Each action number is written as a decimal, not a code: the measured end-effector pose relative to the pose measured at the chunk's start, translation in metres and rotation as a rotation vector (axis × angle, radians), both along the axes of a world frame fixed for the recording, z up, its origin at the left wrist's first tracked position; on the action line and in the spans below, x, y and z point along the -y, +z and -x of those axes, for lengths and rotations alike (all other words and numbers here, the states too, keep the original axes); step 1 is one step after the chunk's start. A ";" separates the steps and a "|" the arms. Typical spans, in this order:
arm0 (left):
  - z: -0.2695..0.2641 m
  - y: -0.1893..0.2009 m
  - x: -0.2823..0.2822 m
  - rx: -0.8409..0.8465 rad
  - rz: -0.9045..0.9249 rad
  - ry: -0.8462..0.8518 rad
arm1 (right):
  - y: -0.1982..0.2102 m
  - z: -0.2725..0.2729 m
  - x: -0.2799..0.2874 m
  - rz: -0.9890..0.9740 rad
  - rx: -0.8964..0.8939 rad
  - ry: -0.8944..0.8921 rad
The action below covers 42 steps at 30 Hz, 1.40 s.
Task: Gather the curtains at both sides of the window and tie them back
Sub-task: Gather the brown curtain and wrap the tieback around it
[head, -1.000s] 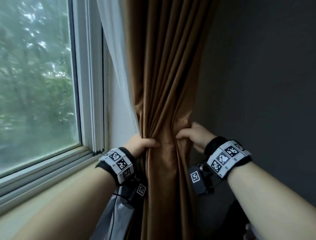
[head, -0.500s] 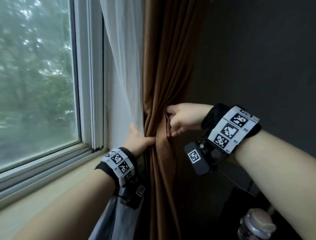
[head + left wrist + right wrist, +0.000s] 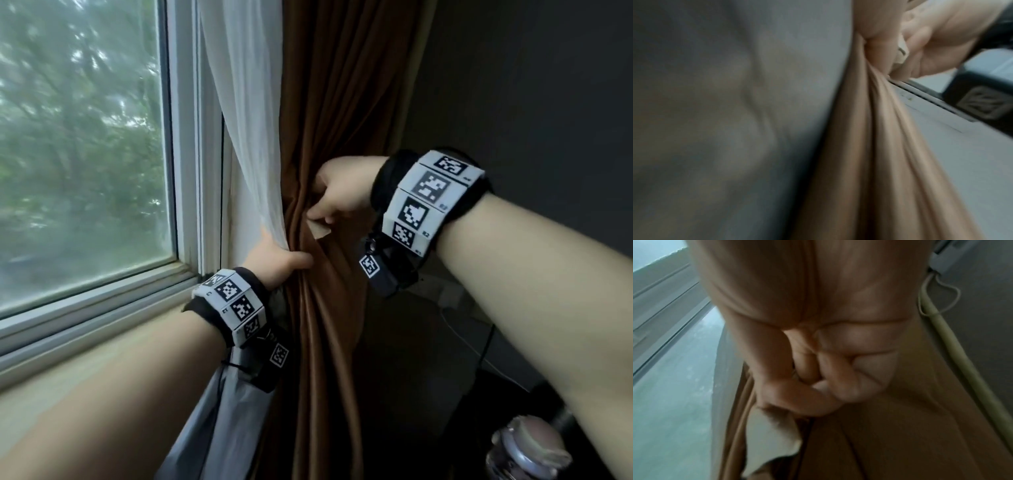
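Brown curtain (image 3: 329, 144) fabric is bunching beside the window (image 3: 85, 137), at about three o'clock from the glass, with the white sheer (image 3: 250, 137) tucked alongside. Your left hand (image 3: 274, 260) is clenching its grip around both layers, probably to keep the gather tight. Your right hand (image 3: 342, 195), at one o'clock from it, is pinching a pale strip end (image 3: 320, 231), likely the tie-back you are bringing round.

Brown curtain (image 3: 329, 102): smooth cloth with slight sheen. White sheer (image 3: 246, 102): thin, matt cloth. At five o'clock, glossy metal cap (image 3: 527, 445).
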State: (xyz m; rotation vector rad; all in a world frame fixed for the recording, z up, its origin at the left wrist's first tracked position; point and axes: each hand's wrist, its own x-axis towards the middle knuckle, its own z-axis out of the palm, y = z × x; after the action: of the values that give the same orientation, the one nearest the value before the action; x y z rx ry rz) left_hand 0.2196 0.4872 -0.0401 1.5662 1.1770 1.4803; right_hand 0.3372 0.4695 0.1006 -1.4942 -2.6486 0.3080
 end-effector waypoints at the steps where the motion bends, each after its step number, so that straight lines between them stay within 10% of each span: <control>1: 0.003 -0.002 -0.002 0.009 0.003 0.026 | -0.004 -0.001 -0.004 -0.019 -0.018 0.009; 17: 0.028 0.002 0.011 0.074 0.068 -0.270 | -0.081 -0.008 -0.005 -0.259 -0.575 0.064; 24: 0.028 0.009 0.020 0.180 0.175 -0.399 | -0.045 0.016 -0.006 -0.276 -0.323 0.099; 32: 0.028 0.012 0.020 0.231 0.215 -0.152 | -0.033 0.015 -0.011 -0.207 -0.239 0.135; 42: 0.025 0.016 0.026 0.044 0.318 -0.025 | -0.049 -0.034 -0.009 -0.030 -0.206 -0.210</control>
State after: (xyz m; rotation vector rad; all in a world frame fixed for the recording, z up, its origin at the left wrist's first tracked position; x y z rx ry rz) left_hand 0.1950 0.4608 -0.0238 1.3212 1.2904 1.2341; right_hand 0.3709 0.4787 0.0519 -1.6180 -2.3061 0.3804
